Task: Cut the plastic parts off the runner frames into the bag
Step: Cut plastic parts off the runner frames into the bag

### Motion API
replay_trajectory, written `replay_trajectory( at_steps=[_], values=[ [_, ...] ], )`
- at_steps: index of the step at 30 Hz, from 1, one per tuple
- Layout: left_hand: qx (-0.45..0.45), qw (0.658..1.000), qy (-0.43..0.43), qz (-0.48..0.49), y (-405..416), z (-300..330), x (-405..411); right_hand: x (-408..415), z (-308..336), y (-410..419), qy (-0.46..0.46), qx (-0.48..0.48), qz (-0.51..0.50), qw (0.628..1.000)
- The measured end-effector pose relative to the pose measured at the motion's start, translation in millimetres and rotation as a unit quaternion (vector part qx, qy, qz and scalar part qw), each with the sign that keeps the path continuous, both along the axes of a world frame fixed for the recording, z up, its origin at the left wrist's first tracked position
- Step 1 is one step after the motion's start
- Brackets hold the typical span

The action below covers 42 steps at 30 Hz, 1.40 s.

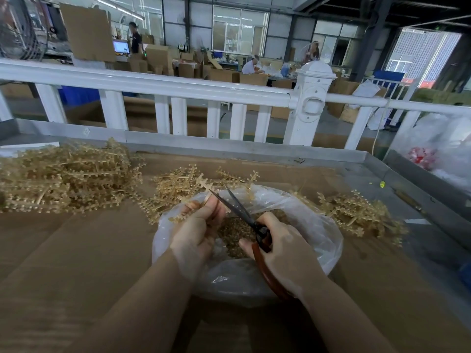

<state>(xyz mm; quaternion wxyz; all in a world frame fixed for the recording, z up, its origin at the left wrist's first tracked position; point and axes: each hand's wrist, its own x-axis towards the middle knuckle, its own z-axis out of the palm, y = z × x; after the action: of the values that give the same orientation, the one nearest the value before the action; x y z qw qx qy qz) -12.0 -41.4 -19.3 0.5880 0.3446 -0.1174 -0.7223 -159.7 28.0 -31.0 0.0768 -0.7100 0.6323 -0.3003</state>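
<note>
Above the mouth of the clear plastic bag (pixel 316 235), the left hand (pixel 196 230) holds one runner frame (pixel 204 186) so that its free end juts up and away from the body, directly over the opening; held there, any part that is snipped off should drop straight into the bag rather than onto the cardboard-covered surface (pixel 76 250). Its fingers (pixel 216 208) are curled closely round the lower stem of the frame, with little gap showing. The right hand (pixel 283 248) grips the reddish-brown handles of the scissors (pixel 244 215), fingers wrapped round them; the dark blades stand parted in a narrow V, their tips just beside the frame's stem, apparently poised for a cut, though whether a blade touches the plastic cannot be told. Loose cut parts (pixel 234 233) lie heaped in the bottom of the bag, between and beneath the two hands. A large pile of frames (pixel 63 174) lies on the surface to the left, a smaller heap (pixel 175 184) sits just beyond the bag, and another heap (pixel 356 212) lies to its right; which of these are stripped and which still await trimming cannot be told. A white railing (pixel 178 85) bounds the far edge of the surface.
</note>
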Motion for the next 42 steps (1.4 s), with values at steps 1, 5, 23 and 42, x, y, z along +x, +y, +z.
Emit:
replay_trajectory(
  at_steps=[1,5,23,42],
  values=[
    [0.002,1.0,0.003,0.002,0.2,0.3,-0.2,0.1,0.3,0.6,0.0,0.001,0.001,1.0],
    [0.008,1.0,0.001,0.005,2.6,1.4,-2.3,0.3,1.2,1.6,-0.006,0.003,0.005,1.0],
    [0.022,1.0,-0.011,0.016,3.9,-1.7,-5.4,0.3,0.0,-3.1,0.026,-0.013,0.017,0.999],
    [-0.002,1.0,0.004,-0.007,3.6,-5.9,-5.5,1.6,1.9,-2.8,0.027,-0.015,0.015,0.999]
  ],
)
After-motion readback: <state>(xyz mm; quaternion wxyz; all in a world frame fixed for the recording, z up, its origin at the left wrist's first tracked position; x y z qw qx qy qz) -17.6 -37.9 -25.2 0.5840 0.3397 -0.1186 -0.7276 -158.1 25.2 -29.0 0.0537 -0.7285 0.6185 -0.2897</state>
